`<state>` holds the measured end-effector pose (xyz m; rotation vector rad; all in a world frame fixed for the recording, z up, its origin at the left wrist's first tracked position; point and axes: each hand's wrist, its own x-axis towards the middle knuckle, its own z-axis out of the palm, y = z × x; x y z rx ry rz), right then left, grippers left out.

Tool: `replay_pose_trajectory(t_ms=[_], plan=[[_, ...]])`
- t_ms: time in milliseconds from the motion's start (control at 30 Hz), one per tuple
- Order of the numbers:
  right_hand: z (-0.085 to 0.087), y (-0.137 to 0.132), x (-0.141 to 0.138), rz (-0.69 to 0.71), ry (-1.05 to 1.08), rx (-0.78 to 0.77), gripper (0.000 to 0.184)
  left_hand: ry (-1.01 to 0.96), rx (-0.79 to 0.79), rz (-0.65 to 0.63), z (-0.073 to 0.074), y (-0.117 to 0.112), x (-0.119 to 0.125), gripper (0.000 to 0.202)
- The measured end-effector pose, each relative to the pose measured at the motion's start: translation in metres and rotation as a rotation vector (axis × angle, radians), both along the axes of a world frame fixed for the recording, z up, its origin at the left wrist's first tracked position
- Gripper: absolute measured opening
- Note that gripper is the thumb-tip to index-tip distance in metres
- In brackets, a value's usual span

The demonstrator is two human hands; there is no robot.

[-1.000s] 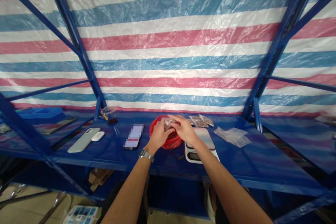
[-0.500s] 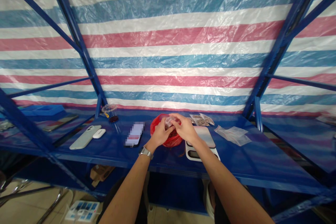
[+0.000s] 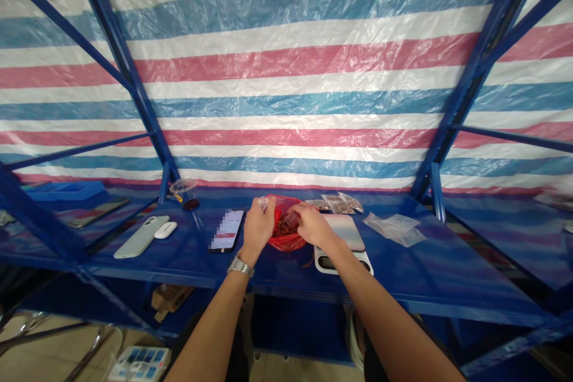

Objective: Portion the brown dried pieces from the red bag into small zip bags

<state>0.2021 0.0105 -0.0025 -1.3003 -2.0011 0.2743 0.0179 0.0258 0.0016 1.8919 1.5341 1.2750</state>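
Note:
A red plastic bag [image 3: 286, 241] with dark brown pieces inside sits on the blue shelf [image 3: 277, 268]. My left hand [image 3: 258, 227] is closed on the bag's left rim, where a bit of clear plastic also shows. My right hand [image 3: 312, 224] is closed at the bag's mouth, fingers down among the brown pieces; what it pinches is hidden. A white digital scale [image 3: 342, 243] lies just right of the bag, under my right wrist.
A phone [image 3: 227, 230] lies left of the bag, then a white earbud case [image 3: 165, 230] and a pale phone case [image 3: 141, 237]. A clear cup [image 3: 185, 191] stands at the back. Filled small bags [image 3: 339, 203] and empty clear bags [image 3: 394, 228] lie to the right. Blue uprights frame the bay.
Both hands held a small clear bag together above the red bag. Now they have parted: the left hand moved left to the rim, the right dipped into the red bag.

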Motion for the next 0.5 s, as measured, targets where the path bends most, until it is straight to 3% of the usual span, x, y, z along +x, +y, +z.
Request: replay_pose_trajectory(t_ms=[133, 333, 500], plan=[[0.002, -0.006, -0.001, -0.078, -0.164, -0.055, 0.041, 0.073, -0.075, -0.015, -0.01, -0.009, -0.008, 0.029], [0.0, -0.006, 0.002, -0.051, -0.198, -0.096, 0.042, 0.151, -0.236, 0.06, -0.024, -0.011, -0.01, 0.036], [-0.006, -0.004, 0.003, -0.055, -0.216, -0.097, 0.044, 0.107, -0.215, 0.005, -0.029, -0.008, -0.001, 0.03]])
